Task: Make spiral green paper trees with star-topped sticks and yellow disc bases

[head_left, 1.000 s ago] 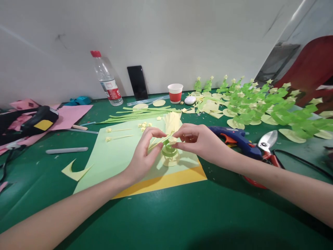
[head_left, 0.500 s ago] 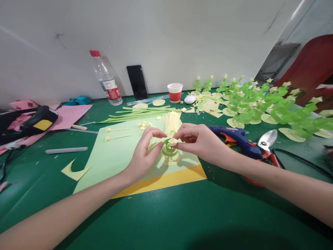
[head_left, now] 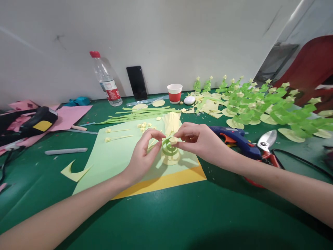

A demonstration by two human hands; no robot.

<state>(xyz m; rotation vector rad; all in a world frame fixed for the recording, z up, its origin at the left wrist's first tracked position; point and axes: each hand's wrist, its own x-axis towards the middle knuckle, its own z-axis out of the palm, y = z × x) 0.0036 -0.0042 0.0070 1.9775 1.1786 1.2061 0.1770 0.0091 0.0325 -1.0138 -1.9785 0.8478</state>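
Backdrop: plain white wall (head_left: 182, 34) behind my green table (head_left: 182, 215).
Writing: the red-capped bottle (head_left: 106, 81) has a red and white label, but its print is too small to read. I can make out nothing legible on the red-banded paper cup (head_left: 174, 93) or the dark phone (head_left: 137, 83) leaning on the wall.
Open room: bare green lies between my forearms and toward me. The blue glue gun (head_left: 235, 137) and the shears (head_left: 265, 142) crowd my right wrist, with the paper trees (head_left: 260, 104) behind them.
Sheets: the light green sheet (head_left: 117, 156) overlaps the yellow sheet (head_left: 169, 180), whose near edge shows.
Green spiral (head_left: 169, 149): stands on the light green sheet between my hands.
Left hand (head_left: 143, 156): thumb and forefinger curled together on a thin pale strip (head_left: 153, 143), just beside the spiral.
Right hand (head_left: 200, 142): fingertips pinched on the small yellow star (head_left: 173, 140) at the spiral's top.
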